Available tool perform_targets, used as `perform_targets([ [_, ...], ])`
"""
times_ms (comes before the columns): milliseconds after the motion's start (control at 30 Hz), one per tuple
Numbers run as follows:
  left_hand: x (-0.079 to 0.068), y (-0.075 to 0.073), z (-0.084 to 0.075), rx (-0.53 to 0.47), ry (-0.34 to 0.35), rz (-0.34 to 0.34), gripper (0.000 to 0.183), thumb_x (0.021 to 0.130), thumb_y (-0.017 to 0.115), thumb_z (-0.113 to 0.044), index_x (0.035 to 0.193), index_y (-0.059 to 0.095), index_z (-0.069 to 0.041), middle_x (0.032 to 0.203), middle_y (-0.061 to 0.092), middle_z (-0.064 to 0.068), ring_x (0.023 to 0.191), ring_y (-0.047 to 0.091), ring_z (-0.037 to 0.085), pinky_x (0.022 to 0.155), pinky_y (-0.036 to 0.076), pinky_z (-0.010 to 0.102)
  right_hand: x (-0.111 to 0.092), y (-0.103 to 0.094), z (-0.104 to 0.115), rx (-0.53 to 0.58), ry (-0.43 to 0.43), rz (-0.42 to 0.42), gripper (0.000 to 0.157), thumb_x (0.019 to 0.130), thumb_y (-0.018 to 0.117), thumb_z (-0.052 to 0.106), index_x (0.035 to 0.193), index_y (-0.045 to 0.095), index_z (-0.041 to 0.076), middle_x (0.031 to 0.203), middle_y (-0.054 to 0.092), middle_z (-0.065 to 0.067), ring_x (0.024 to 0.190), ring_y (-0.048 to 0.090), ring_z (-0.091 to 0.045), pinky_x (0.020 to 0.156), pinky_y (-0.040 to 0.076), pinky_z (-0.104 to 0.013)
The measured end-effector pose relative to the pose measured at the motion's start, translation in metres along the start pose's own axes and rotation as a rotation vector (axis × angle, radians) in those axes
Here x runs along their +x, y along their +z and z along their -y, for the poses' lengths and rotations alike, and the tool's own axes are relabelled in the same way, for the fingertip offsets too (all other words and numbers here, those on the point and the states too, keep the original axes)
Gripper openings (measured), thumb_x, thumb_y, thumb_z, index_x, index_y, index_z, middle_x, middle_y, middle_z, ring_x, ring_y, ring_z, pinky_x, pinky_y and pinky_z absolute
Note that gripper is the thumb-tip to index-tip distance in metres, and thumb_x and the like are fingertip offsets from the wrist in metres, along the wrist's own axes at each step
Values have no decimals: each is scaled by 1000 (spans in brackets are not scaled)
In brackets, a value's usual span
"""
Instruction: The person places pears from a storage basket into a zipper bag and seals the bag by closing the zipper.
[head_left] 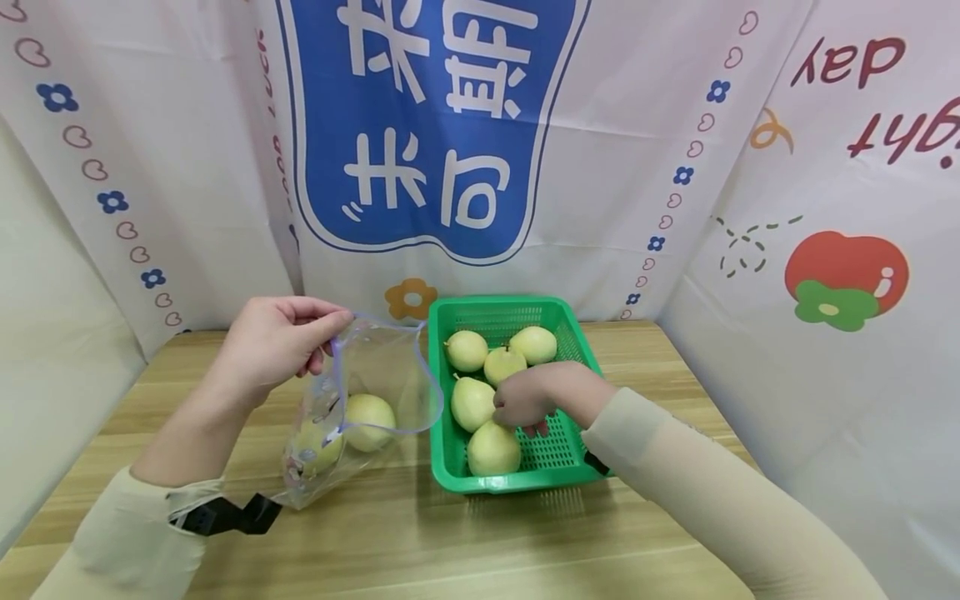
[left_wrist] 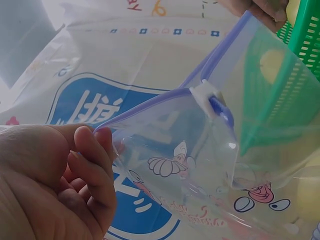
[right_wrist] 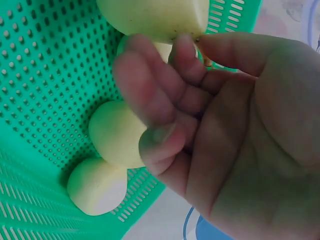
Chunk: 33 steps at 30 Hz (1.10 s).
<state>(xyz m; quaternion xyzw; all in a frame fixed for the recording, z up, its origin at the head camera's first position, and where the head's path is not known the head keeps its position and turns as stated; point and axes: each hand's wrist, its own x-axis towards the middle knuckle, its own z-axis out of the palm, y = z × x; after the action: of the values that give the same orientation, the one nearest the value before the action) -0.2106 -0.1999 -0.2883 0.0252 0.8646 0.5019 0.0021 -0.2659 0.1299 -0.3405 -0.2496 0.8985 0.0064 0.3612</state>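
Note:
My left hand [head_left: 281,342] pinches the purple-edged rim of a clear slider zip bag [head_left: 390,367], whose mouth gapes toward the basket. Inside the bag sit a pear [head_left: 369,422] and another pear [head_left: 321,448] behind the printed film. In the left wrist view a white slider [left_wrist: 205,95] sits on the purple zip. Over the green basket [head_left: 441,471], my right hand [head_left: 528,398] has its thumb and index fingertips at the stem end of the front pear [head_left: 493,450], pinching there; its other fingers are loosely bent. The stem itself is hidden.
Several more pears [head_left: 472,404] lie along the basket's left side and back. The basket and bag stand side by side on a wooden table [head_left: 352,550]. A printed curtain [head_left: 615,167] hangs behind them and along the sides.

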Motion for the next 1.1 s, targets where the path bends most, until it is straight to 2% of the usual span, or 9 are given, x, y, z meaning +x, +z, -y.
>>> perform_targets([
  [133,1,2,-1,-17,-3,9,41,109,71,-34,131,76,0,75,68,-7,58,61,8,53,54,25,-2,3,-3,-11,-69,-47,41,111,51,29,77,68,14,70,64,2,67,67,-19,72,47,-32],
  [233,1,2,-1,-22,-4,9,42,108,72,-35,131,76,0,75,68,-8,58,60,8,53,53,25,-4,1,-6,-51,-137,-102,49,107,56,27,59,53,20,56,45,8,52,44,-10,61,38,-28],
  [333,1,2,-1,-29,-8,6,43,108,72,-36,131,76,1,74,68,-9,57,60,7,53,53,25,-13,-10,-10,-85,-216,-226,52,104,58,28,56,41,25,54,34,12,53,26,-7,56,29,-25],
  [400,1,2,-1,-34,-8,0,44,108,72,-36,131,75,1,73,69,-10,57,60,7,52,53,24,-23,-22,-14,-53,-251,-352,49,103,57,28,57,41,26,56,34,13,53,28,-6,55,29,-24],
  [500,2,2,-1,-38,-8,-7,44,107,73,-36,131,75,2,72,69,-11,56,60,6,52,53,24,-40,-40,-17,125,-286,-538,42,99,55,26,58,45,24,58,44,10,53,38,-8,54,34,-25],
  [600,4,2,-1,-32,-12,-10,44,107,73,-36,130,76,2,71,69,-11,56,60,6,52,53,24,-52,-53,-15,393,-333,-654,37,97,51,21,60,52,15,60,53,4,54,47,-14,54,40,-26],
  [767,6,5,-4,-32,-36,-16,43,108,72,-36,130,76,1,71,69,-11,56,60,6,53,54,24,-52,-58,3,690,-424,-646,39,99,47,17,61,54,11,65,61,-6,61,57,-21,62,51,-29],
  [967,10,15,-11,-50,-43,-20,41,108,71,-33,128,76,3,70,69,-10,56,60,5,54,55,24,-32,-49,36,679,-457,-547,41,105,49,18,69,66,9,74,70,-5,69,65,-26,67,50,-29],
  [1100,10,18,-13,-60,-50,-37,40,108,71,-33,127,76,2,69,68,-10,56,60,5,55,55,23,-19,-46,58,663,-448,-520,34,109,53,21,93,81,9,94,79,-1,78,74,-31,63,50,-26],
])
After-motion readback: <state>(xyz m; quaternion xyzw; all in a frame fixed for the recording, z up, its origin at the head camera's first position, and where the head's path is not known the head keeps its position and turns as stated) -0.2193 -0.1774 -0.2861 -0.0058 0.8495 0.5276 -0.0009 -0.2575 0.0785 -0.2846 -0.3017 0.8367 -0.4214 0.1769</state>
